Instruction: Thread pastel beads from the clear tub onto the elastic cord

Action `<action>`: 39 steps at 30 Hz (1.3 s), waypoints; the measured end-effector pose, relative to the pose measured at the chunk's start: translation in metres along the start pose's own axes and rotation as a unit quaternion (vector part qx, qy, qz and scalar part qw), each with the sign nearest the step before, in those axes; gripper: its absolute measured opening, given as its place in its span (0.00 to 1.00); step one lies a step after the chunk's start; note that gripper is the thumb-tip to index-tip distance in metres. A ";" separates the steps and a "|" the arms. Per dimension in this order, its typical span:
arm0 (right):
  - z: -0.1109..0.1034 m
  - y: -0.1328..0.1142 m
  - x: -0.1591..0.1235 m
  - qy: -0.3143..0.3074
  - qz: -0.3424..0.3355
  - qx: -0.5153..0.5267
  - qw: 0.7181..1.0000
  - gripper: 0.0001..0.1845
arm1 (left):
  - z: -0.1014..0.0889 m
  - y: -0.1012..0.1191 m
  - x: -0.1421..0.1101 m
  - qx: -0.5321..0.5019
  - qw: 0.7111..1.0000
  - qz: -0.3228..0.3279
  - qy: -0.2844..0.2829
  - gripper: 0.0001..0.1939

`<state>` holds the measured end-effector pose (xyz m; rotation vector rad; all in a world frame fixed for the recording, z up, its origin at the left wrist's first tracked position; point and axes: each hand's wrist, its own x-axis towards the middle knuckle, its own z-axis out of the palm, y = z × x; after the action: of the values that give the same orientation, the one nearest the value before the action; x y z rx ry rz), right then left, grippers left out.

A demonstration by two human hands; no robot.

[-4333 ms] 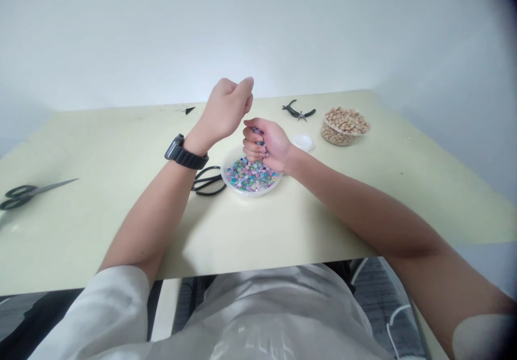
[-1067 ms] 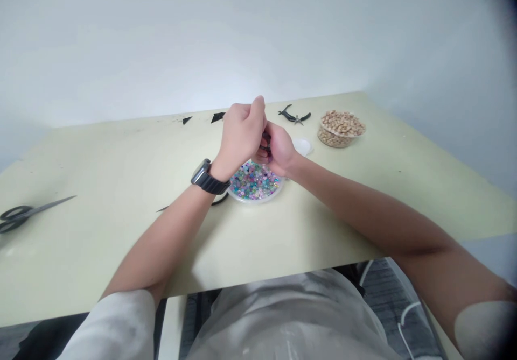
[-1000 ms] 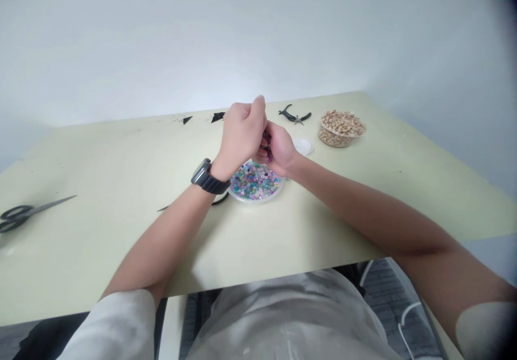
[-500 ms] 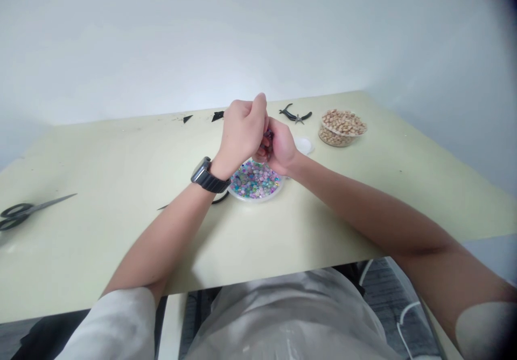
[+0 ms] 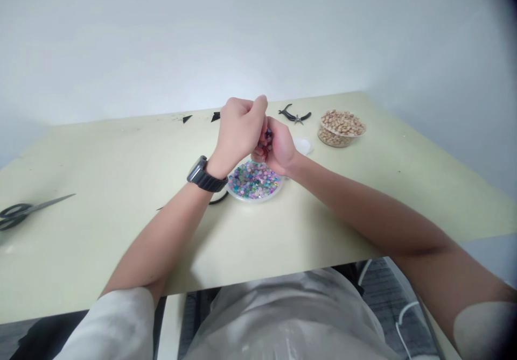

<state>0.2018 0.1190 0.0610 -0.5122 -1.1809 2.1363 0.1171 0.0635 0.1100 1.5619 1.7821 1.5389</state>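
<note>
My left hand [image 5: 239, 128] and my right hand [image 5: 279, 146] meet above a white dish [image 5: 253, 196] filled with small pink, blue and green beads. The right hand is curled around several dark and coloured beads [image 5: 267, 136], which show between its fingers. The left hand has its fingers pinched closed right against those beads; what it pinches is too small to see. A black watch [image 5: 201, 174] sits on my left wrist.
Black pliers [image 5: 294, 115] lie at the table's back. A clear tub of tan beads [image 5: 341, 127] and a small white lid [image 5: 303, 145] sit to the right. Scissors [image 5: 24, 211] rest far left. Black scissor handles [image 5: 218, 198] peek out beside the dish.
My left hand came down from its raised spot to meet the right hand above the dish. Over the last second both hands stay together, shifting only slightly.
</note>
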 end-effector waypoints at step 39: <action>-0.003 0.001 -0.002 -0.083 0.020 -0.058 0.995 0.18 | -0.028 0.017 0.000 0.047 0.991 -0.050 -0.119 0.18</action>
<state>0.2044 0.1193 0.0583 -0.4183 -1.4035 2.1869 0.1037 0.0471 0.1346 1.5963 1.7890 1.1844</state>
